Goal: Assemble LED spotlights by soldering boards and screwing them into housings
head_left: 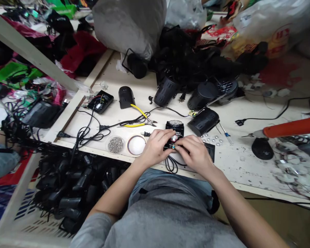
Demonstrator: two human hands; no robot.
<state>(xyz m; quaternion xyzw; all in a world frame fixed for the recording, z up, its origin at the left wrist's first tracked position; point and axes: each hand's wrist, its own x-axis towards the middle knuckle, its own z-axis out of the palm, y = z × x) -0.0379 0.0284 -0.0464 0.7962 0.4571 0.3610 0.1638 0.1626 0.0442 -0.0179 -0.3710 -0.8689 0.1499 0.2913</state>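
My left hand (157,146) and my right hand (195,153) meet at the near edge of the white table (248,165). Both are closed around a small black lamp unit (174,128) with wires and a small circuit part between the fingertips. A loop of black cable (172,164) hangs from it over the table edge. Just left of my left hand lie a round lid of small screws (115,144) and an empty white round lid (136,145).
Yellow-handled cutters (139,119) and black cords lie behind the lids. Black lamp housings (203,120) pile up at the back. An orange-handled tool (290,128) lies at right. A crate of black parts (67,186) stands at lower left.
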